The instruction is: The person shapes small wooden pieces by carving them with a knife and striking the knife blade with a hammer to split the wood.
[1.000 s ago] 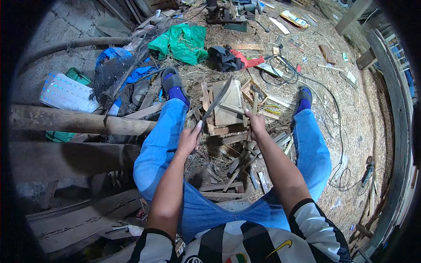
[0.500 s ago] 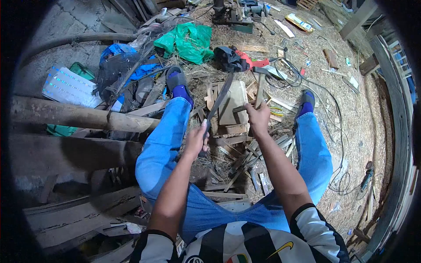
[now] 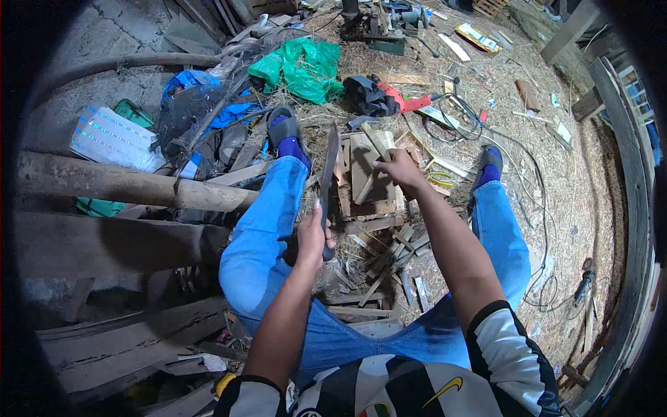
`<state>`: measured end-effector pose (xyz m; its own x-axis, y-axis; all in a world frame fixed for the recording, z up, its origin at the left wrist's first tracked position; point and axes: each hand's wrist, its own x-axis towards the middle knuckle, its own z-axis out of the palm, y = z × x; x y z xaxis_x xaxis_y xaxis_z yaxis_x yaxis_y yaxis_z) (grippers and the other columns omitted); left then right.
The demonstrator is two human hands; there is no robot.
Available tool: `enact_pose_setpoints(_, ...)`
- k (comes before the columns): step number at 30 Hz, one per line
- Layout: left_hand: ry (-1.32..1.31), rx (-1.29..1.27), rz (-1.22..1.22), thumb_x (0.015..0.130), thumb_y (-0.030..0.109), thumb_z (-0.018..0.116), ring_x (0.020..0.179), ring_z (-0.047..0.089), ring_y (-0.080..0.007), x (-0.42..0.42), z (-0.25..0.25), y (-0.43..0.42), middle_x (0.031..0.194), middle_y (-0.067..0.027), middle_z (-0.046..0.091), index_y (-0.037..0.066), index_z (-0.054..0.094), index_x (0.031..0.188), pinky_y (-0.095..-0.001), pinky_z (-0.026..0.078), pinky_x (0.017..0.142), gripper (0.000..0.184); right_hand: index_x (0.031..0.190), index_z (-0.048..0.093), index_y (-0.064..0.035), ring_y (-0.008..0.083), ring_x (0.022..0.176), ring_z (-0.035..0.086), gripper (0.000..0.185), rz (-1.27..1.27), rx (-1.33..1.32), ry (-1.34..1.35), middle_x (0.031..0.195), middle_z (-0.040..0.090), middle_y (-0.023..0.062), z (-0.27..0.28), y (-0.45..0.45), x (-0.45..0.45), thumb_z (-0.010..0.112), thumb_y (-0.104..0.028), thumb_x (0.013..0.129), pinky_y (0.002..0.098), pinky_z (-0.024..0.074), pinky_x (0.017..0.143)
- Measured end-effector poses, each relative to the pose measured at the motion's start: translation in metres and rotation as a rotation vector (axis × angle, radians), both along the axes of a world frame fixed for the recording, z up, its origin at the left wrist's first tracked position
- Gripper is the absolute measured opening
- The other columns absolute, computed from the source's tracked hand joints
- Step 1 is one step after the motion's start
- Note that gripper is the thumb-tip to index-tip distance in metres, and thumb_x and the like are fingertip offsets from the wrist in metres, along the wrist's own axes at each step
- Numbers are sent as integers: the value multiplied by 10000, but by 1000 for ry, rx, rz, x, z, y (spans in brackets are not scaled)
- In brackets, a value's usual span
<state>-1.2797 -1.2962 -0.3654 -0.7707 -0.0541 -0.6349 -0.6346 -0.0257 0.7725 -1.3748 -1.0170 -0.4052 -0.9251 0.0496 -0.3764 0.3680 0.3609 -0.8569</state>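
Observation:
My left hand (image 3: 316, 237) is closed round the dark handle of a long machete (image 3: 329, 167), its blade pointing up and away. My right hand (image 3: 401, 169) grips the wooden handle of a hammer (image 3: 376, 142), whose dark head points away to the upper left. A short wood stick (image 3: 364, 189) also shows at the right hand's fingers, slanting down over a wooden block (image 3: 359, 154). Between the feet, that block lies just right of the blade. Beside it, partly behind the right hand, is a small wooden box (image 3: 417, 147).
Split wood scraps (image 3: 396, 254) lie below the block. Yellow-handled pliers (image 3: 441, 177) are right of it. Farther off are a red power tool (image 3: 415, 104), a green plastic bag (image 3: 301, 69) and a black cable (image 3: 542, 201). A thick pole (image 3: 132, 182) crosses the left side.
The machete has turned more upright and moved slightly closer. The hammer has swung from upright to leaning left, its head now over the far end of the block.

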Motion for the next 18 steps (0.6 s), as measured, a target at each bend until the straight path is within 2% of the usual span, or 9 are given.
enact_pose_setpoints(1, -53, 41, 66, 1018, 589, 531, 417, 449, -129, 2, -1, 1, 592, -16, 456, 50, 546, 785, -290, 413, 383, 588, 958, 717, 29, 227, 663, 697, 415, 0, -4, 0, 803, 717, 154, -16, 2, -7, 806, -357, 833, 384, 544, 618)
enact_pose_setpoints(3, -42, 64, 112, 1021, 588, 523, 432, 443, -136, 4, -2, 2, 620, -17, 456, 51, 547, 801, -296, 415, 384, 581, 979, 721, 31, 272, 769, 719, 458, 41, 99, 81, 851, 727, 181, -33, 1, -16, 807, -389, 818, 418, 556, 737)
enact_pose_setpoints(4, -76, 63, 122, 1023, 587, 521, 438, 441, -134, 4, 0, 2, 624, -13, 457, 51, 547, 815, -297, 416, 383, 576, 995, 724, 21, 333, 849, 720, 502, 64, 127, 49, 888, 731, 210, -34, 2, -17, 799, -439, 809, 448, 540, 813)
enact_pose_setpoints(8, -77, 90, 127, 1021, 597, 516, 448, 438, -127, 2, -6, 5, 619, -7, 451, 50, 548, 850, -296, 422, 391, 574, 1005, 726, 6, 371, 855, 718, 523, 89, 292, 111, 897, 726, 230, -29, 6, -13, 774, -483, 828, 467, 538, 801)
enact_pose_setpoints(11, -50, 82, 150, 1017, 613, 509, 436, 442, -123, 3, -5, 11, 606, -6, 447, 54, 545, 847, -294, 436, 405, 586, 1084, 702, -2, 411, 881, 710, 575, -62, 333, 153, 906, 717, 244, -31, 11, 11, 729, -531, 861, 490, 535, 801)
enact_pose_setpoints(13, -51, 87, 140, 1018, 617, 503, 432, 444, -121, 4, 0, 15, 602, -3, 449, 55, 545, 844, -290, 445, 415, 590, 1124, 665, -10, 441, 888, 700, 557, -415, 334, 200, 913, 711, 251, -36, 18, 38, 671, -526, 915, 506, 534, 796)
enact_pose_setpoints(15, -52, 89, 130, 1019, 621, 497, 429, 446, -120, 7, -2, 18, 598, 0, 450, 56, 544, 842, -286, 453, 425, 594, 1105, 636, -17, 475, 881, 683, 490, -590, 381, 123, 916, 708, 261, -45, 25, 69, 619, -484, 960, 533, 529, 775)
enact_pose_setpoints(17, 16, 143, 90, 1025, 627, 473, 429, 458, -116, 12, -5, 23, 590, 3, 457, 56, 544, 843, -277, 465, 437, 604, 1091, 644, -25, 490, 890, 676, 422, -604, 558, -28, 937, 709, 267, -74, 39, 105, 585, -429, 985, 554, 527, 790)
enact_pose_setpoints(18, 16, 142, 82, 1025, 627, 473, 429, 458, -116, 15, -5, 27, 590, 3, 457, 56, 544, 843, -277, 465, 437, 604, 1095, 655, -29, 489, 895, 678, 410, -600, 610, -73, 943, 709, 268, -107, 50, 124, 596, -417, 975, 557, 529, 797)
